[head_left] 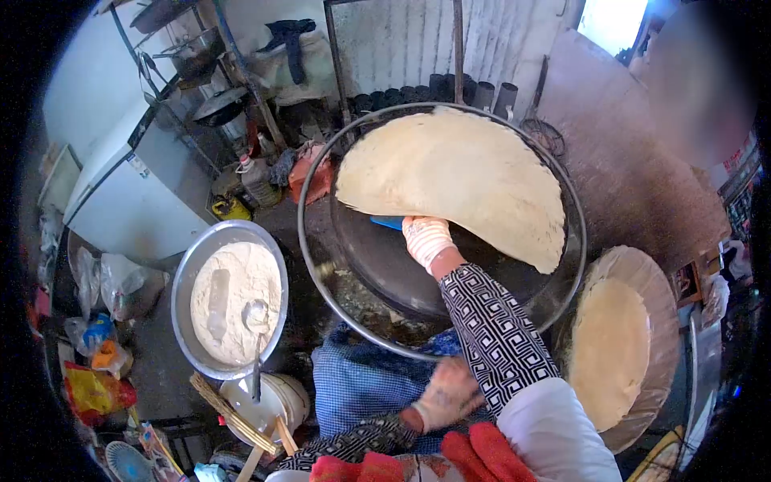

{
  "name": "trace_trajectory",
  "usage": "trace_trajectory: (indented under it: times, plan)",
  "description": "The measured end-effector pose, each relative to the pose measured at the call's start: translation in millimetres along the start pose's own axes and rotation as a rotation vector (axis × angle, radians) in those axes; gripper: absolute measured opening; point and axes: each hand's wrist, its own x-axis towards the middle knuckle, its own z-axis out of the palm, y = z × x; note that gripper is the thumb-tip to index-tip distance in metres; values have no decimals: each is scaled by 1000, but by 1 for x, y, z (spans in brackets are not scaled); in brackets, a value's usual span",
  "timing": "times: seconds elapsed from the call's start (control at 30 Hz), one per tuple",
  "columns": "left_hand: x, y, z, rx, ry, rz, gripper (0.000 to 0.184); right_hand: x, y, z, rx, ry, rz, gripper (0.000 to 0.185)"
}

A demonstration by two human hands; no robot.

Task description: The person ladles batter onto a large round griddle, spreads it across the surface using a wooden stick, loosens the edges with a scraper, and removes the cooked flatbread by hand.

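A large thin pale flatbread lies folded over the far half of a round black griddle. My right hand, in a light striped glove, reaches across the griddle to the flatbread's near edge. Its fingers are closed on a blue scraper, of which only a corner shows; the rest is hidden by the hand and the flatbread. Low in front of my body, my left hand, also gloved, is near the griddle's rim and a blue checked cloth. Motion smears its fingers.
At left stands a metal basin of pale batter with a ladle in it. Below is a white bucket with sticks across it. More flatbread lies on a lined round tray at right. A blurred person is at upper right.
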Motion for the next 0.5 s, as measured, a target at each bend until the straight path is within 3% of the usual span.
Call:
trace_trajectory:
  times: [0.07, 0.13, 0.2, 0.27, 0.3, 0.4, 0.5]
  plan:
    - [-28, 6, 14, -133, 150, 245, 40, 3, 3, 9, -75, 81, 36, 39]
    - [-32, -4, -65, -23, -306, -46, 47, 2, 8, 10, -7, 116, 25, 39]
    - [-74, -45, -85, -53, -201, -475, 56, 2, 10, 18, 33, 172, 33, 37]
    - [-133, -74, -58, 346, -29, -707, 67, 7, 13, 31, 20, 253, 57, 36]
    - [-151, -87, -52, 288, -36, -789, 69, 4, 13, 24, 13, 245, 71, 35]
    - [-178, -104, -32, 109, -45, -937, 78, 22, 23, 65, -257, 967, 156, 29]
    - [-182, -98, -22, 190, -81, -946, 82, 28, 30, 84, -181, 763, 145, 27]
